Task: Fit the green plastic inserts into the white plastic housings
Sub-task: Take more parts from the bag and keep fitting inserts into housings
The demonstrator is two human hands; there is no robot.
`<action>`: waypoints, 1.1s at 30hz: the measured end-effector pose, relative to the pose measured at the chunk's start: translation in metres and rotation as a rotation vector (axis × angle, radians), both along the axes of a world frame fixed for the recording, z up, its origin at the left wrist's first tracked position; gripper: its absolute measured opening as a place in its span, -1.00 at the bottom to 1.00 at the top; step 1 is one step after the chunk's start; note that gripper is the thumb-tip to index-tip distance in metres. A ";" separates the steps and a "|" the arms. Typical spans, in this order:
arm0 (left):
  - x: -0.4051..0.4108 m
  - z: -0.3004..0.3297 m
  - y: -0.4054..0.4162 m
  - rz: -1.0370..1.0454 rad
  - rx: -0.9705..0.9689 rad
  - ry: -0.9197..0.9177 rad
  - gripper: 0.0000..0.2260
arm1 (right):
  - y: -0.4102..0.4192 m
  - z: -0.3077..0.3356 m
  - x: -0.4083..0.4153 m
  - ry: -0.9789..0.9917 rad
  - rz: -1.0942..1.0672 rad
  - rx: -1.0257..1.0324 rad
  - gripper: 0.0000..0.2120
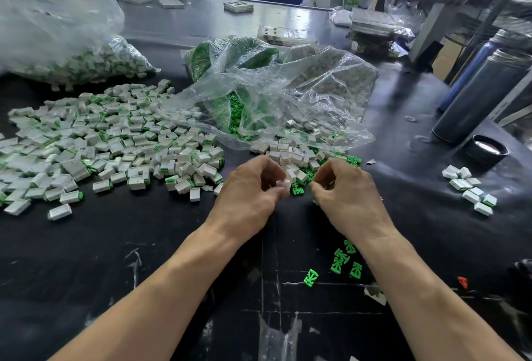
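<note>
My left hand (253, 191) pinches a white housing (283, 183) between thumb and fingertips, just in front of a small heap of white housings (293, 156) and green inserts (298, 189). A few centimetres to its right, my right hand (342, 191) has its fingers curled inward over the edge of that heap; what they hold is hidden. Several loose green inserts (341, 261) lie on the black table under my right forearm. Left of my hands spreads a big pile of housings with green showing at their ends (115, 142).
An open clear bag (276, 93) of green and white parts lies behind the heap. Another full bag (66, 53) sits far left. At the right stand two dark cylinders (483, 96), a black cap (486, 149) and a small cluster of white pieces (470, 191).
</note>
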State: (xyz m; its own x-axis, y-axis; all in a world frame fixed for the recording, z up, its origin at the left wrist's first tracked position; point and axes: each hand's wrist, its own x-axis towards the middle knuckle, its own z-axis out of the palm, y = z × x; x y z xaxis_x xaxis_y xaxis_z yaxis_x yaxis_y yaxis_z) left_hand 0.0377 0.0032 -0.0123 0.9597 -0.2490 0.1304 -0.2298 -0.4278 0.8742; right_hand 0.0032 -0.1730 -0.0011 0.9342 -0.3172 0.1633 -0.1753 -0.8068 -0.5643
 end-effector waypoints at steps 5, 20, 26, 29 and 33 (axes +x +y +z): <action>0.001 0.005 0.002 -0.046 -0.316 0.124 -0.85 | 0.002 -0.002 -0.002 -0.180 0.032 0.365 -0.88; 0.004 0.006 0.003 -0.103 -0.488 0.198 -0.91 | 0.015 0.003 -0.007 -0.284 0.267 0.665 -0.83; 0.004 0.006 0.003 -0.105 -0.483 0.193 -0.91 | 0.015 0.004 -0.008 -0.276 0.307 0.625 -0.84; 0.003 0.006 0.002 -0.095 -0.499 0.196 -0.90 | 0.012 0.003 -0.007 -0.267 0.298 0.576 -0.83; 0.001 0.007 0.001 -0.073 -0.526 0.196 -0.92 | 0.011 0.002 -0.006 -0.260 0.280 0.607 -0.84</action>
